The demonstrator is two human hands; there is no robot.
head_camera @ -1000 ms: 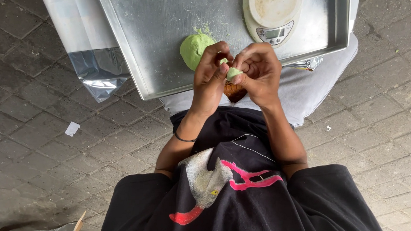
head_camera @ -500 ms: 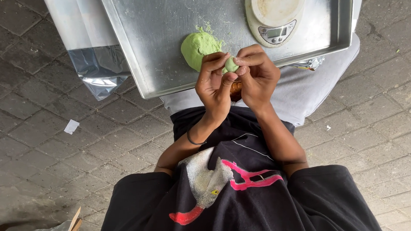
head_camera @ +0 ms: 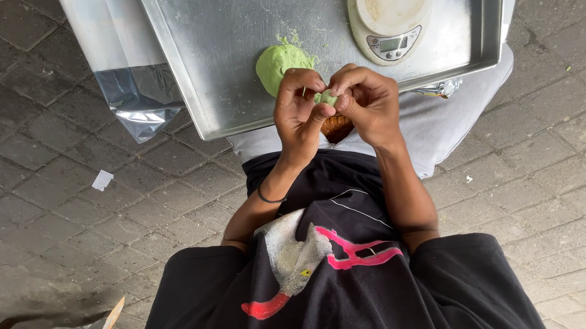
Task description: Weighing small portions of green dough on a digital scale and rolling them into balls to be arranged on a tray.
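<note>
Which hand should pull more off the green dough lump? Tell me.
Left, probably. Both hands pinch the small green piece, but the left hand lies right beside the green dough lump on the tray; the right hand is farther off.

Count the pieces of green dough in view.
2. One big lump lies on the tray, just beyond the left hand. One small piece is pinched between both hands' fingertips, with the right hand alongside. More may be hidden inside the hands.
</note>
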